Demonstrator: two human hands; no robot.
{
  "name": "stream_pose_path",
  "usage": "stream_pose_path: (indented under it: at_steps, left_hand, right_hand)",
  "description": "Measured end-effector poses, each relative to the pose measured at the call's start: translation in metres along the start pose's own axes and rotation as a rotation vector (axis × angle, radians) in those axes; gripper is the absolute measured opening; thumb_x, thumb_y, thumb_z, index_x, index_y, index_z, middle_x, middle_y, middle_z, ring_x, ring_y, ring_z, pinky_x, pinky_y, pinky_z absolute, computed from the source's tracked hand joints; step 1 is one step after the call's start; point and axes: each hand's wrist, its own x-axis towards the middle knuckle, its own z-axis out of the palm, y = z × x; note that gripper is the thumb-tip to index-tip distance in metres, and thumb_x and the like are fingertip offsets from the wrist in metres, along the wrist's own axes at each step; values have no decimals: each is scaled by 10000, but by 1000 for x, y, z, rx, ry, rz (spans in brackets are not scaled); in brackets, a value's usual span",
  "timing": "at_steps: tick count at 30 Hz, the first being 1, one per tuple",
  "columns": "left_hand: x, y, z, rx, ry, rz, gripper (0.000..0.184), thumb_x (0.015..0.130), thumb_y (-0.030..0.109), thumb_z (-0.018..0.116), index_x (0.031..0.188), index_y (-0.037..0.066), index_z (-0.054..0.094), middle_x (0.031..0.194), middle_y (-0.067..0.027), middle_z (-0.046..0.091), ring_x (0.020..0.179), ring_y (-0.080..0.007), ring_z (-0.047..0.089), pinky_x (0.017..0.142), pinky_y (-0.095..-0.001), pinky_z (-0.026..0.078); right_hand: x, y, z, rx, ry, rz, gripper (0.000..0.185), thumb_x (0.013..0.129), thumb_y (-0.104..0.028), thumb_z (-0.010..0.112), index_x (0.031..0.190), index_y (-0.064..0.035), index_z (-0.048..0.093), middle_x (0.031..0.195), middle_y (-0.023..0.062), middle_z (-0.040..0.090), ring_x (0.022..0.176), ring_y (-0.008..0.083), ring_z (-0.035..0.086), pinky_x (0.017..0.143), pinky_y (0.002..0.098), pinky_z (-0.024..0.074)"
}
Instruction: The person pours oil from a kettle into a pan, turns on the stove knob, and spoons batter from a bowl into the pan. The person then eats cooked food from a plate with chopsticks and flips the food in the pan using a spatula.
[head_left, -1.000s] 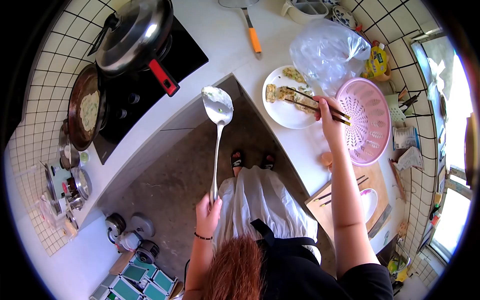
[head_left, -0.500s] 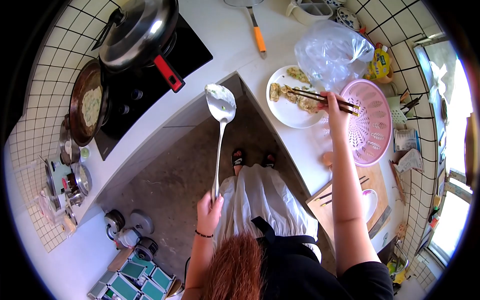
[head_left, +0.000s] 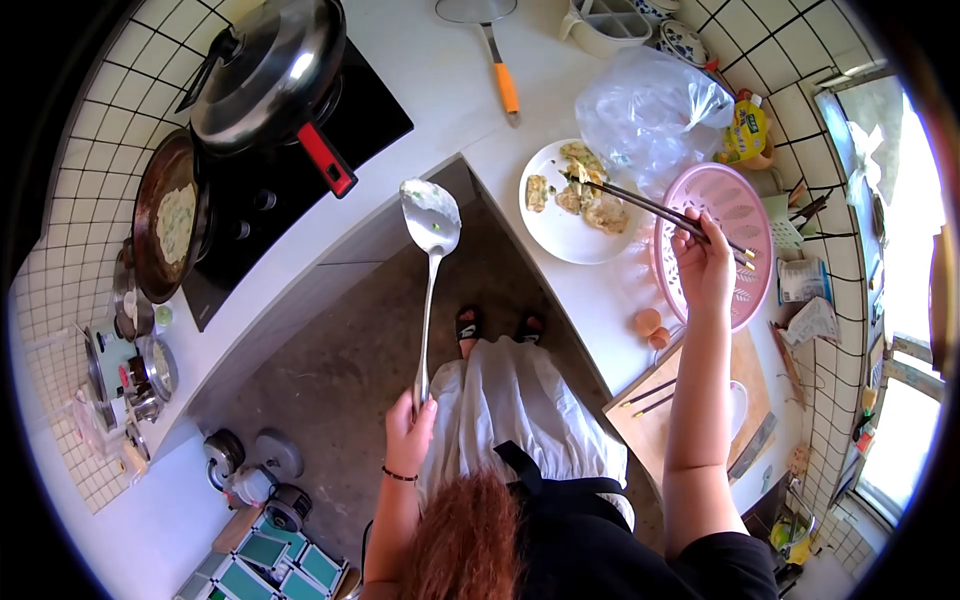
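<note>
Here, in the head view, a white counter (head_left: 430,70) bends along tiled walls (head_left: 125,100), a black stove (head_left: 298,197) at ten o'clock. Toward three, a pink colander (head_left: 748,205) lies beneath the right hand (head_left: 710,262), whose fingers pinch chopsticks (head_left: 650,205) touching food (head_left: 602,213) on a plate (head_left: 545,230) at one. The left hand (head_left: 408,437) wraps a large metal spoon (head_left: 432,232).

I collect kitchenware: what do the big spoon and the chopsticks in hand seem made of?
Big spoon: polished metal, perhaps stainless steel, by its silvery shine. Held chopsticks: perhaps wood, dark-finished with golden ends, though plastic could look alike.
</note>
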Motion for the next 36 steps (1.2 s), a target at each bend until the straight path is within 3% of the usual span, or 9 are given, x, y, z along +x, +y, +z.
stream_pose_path:
  at_steps: [5, 8, 18, 25, 36]
  left_hand:
    - [4, 0, 3, 44, -45, 36, 115, 915, 121, 479, 848, 35, 513, 599, 38, 443, 472, -23, 377, 441, -183, 317]
    - [4, 3, 4, 1, -29, 5, 107, 888, 119, 543, 823, 36, 523, 606, 44, 461, 484, -20, 404, 446, -191, 329]
    - [6, 8, 9, 50, -49, 14, 118, 901, 129, 509, 829, 36, 518, 601, 41, 450, 480, -22, 384, 443, -191, 320]
    - [6, 3, 10, 9, -29, -22, 117, 877, 115, 550, 799, 30, 531, 598, 49, 445, 502, -25, 390, 462, -207, 322]
    - [11, 4, 9, 37, -26, 5, 108, 871, 107, 553, 802, 26, 532, 588, 43, 454, 487, -26, 401, 456, -207, 326]
  right_hand:
    - [-13, -14, 4, 130, -45, 39, 144, 913, -82, 474, 936, 47, 533, 917, 117, 606, 699, 180, 566, 649, 259, 512]
    - [-23, -24, 13, 131, -59, 64, 144, 926, -74, 442, 944, 54, 507, 850, 97, 546, 700, 149, 520, 638, 233, 481]
    - [-42, -45, 31, 269, -141, 133, 190, 935, -102, 415, 930, 55, 522, 770, 90, 512, 657, 126, 483, 570, 223, 441]
    - [-56, -61, 41, 301, -338, 97, 250, 956, -127, 372, 947, 64, 533, 860, 101, 515, 631, 123, 473, 536, 227, 409]
    - [-78, -87, 68, 243, -416, -14, 250, 952, -170, 359, 864, 24, 491, 771, 74, 412, 525, 111, 469, 438, 203, 428]
